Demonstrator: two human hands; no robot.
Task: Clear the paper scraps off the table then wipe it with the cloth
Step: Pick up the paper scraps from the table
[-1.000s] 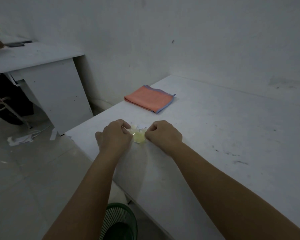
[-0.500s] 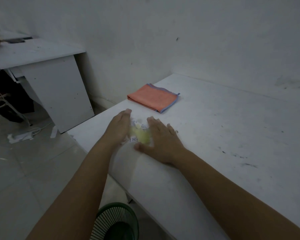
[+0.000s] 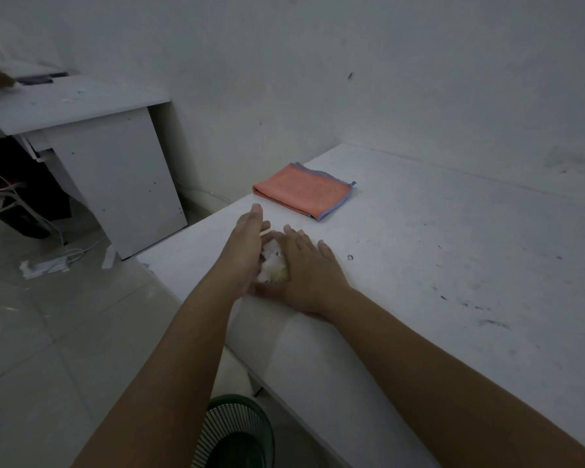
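Observation:
A small heap of white and pale yellow paper scraps (image 3: 273,265) lies on the white table (image 3: 436,265) near its left edge. My left hand (image 3: 247,244) stands on edge against the heap's left side, fingers straight. My right hand (image 3: 304,268) lies flat on the table against the right side, fingers spread. The heap is pressed between the two palms, partly hidden by them. A folded orange cloth (image 3: 303,190) with a blue hem lies flat on the table beyond the hands, untouched.
A dark green mesh waste bin (image 3: 237,434) stands on the tiled floor below the table's near left edge. A second white desk (image 3: 81,130) is at the far left, with cables and litter on the floor. A wall backs the table.
Both hands went from closed fists pinching the scraps to flat, open palms. They have slid closer together, squeezing the heap between them.

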